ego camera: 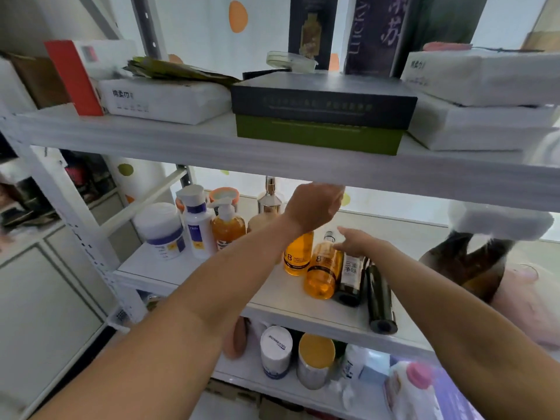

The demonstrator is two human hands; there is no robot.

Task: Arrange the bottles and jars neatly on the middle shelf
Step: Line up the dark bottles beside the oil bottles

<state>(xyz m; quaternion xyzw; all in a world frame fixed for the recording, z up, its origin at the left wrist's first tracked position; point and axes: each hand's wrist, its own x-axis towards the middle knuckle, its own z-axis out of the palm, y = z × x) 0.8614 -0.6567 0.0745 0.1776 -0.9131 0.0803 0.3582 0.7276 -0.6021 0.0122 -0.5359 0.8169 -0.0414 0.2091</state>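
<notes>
— Reaching in: right hand [360, 242] spread loosely over the tipped amber bottle [322, 269], gripping nothing; left hand [313, 206] raised above it, fingers hidden — cannot tell its grip.

— Where's everything else?

— Two dark bottles [378, 294] lie just right of the amber one on the middle shelf [188, 275]; upright ones stand left.

— Handling?

— Probably glossy, slippery, perhaps glass. Take the body, not the neck.
</notes>
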